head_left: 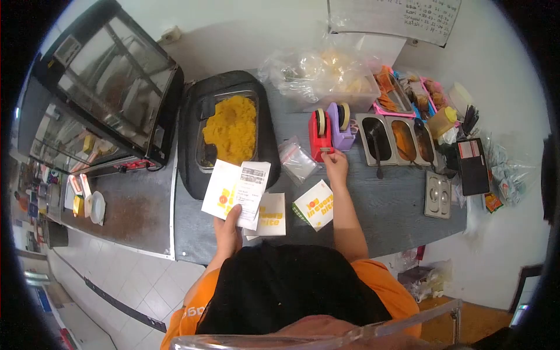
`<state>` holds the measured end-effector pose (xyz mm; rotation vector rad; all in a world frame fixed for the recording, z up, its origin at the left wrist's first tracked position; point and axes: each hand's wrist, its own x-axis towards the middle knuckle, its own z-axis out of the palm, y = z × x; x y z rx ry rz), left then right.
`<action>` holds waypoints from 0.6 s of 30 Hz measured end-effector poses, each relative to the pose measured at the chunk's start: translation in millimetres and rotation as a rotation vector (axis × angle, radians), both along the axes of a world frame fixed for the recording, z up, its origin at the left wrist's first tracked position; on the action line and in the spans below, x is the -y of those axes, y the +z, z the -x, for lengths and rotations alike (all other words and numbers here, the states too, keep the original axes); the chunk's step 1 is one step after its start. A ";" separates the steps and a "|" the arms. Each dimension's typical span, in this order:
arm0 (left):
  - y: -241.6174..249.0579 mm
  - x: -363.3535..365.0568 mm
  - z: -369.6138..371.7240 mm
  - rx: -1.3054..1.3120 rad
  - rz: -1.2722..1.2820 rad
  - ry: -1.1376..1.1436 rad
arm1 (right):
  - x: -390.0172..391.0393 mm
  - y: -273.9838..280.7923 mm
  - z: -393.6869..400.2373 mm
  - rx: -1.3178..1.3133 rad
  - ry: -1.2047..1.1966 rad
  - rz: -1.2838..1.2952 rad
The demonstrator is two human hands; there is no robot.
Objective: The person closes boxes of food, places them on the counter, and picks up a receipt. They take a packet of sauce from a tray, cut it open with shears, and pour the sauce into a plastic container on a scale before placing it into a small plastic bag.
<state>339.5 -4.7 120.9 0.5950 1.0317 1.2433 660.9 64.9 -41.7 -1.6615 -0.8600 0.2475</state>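
In my left hand [227, 233] is a flat white food box [218, 184] with yellow and orange print, and a printed receipt [251, 189] lies over its right side under my thumb. My right hand [336, 169] reaches to the front of a red tape dispenser [320, 131], its fingers pinched at the cutter edge on the tape; the tape end itself is too small to make out. Against the red one stands a purple tape dispenser [343, 137]. Below my hands, more printed white boxes [273, 216] and a box with a green side [315, 205] rest on the table.
A tray of yellow rice-like food [233, 131] sits in a black warmer [189, 140] behind my left hand. Clear plastic sachets [298, 160] lie near the dispensers. Metal sauce containers with ladles [402, 140] stand right. A glass display cabinet [111, 87] is far left.
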 end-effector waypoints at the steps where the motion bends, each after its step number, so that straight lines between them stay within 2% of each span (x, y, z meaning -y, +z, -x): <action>1: 2.0 1.0 0.5 0.023 -0.012 -0.027 | 2.1 2.1 0.7 0.224 -0.025 0.018; 2: 3.9 2.1 1.1 0.044 -0.025 -0.053 | 4.4 6.2 -3.5 0.226 -0.014 0.015; 4: 7.3 4.5 0.3 0.012 -0.042 -0.041 | 11.4 34.4 -8.3 0.193 0.002 0.398; 5: 8.6 5.9 1.4 -0.022 -0.061 -0.043 | 17.3 47.1 -0.7 0.196 0.010 0.391; 7: 7.7 5.4 3.3 -0.006 -0.091 -0.031 | 31.7 79.0 18.5 0.141 -0.054 0.048; 8: 8.1 6.4 3.4 -0.087 -0.132 -0.027 | 41.0 105.3 36.5 -0.060 0.171 -0.053; 10: 12.0 11.3 1.3 -0.183 -0.191 -0.044 | 62.2 164.1 83.7 -0.351 0.527 -0.096; 12: 8.9 14.4 -3.7 -0.238 -0.240 -0.036 | 84.2 209.1 120.4 -0.328 0.881 -0.049; 14: 4.6 19.6 -6.5 -0.296 -0.318 -0.044 | 88.4 218.5 149.8 -0.233 0.949 -0.140; 15: 6.3 23.0 -7.4 -0.294 -0.320 -0.047 | 87.2 218.9 157.4 -0.230 0.946 -0.140; 17: 10.6 30.7 -7.9 -0.350 -0.418 -0.037 | 80.9 217.4 166.9 0.129 0.783 -0.072; 18: 7.7 33.1 -5.6 -0.353 -0.419 -0.036 | 80.4 216.5 170.3 0.146 0.741 -0.074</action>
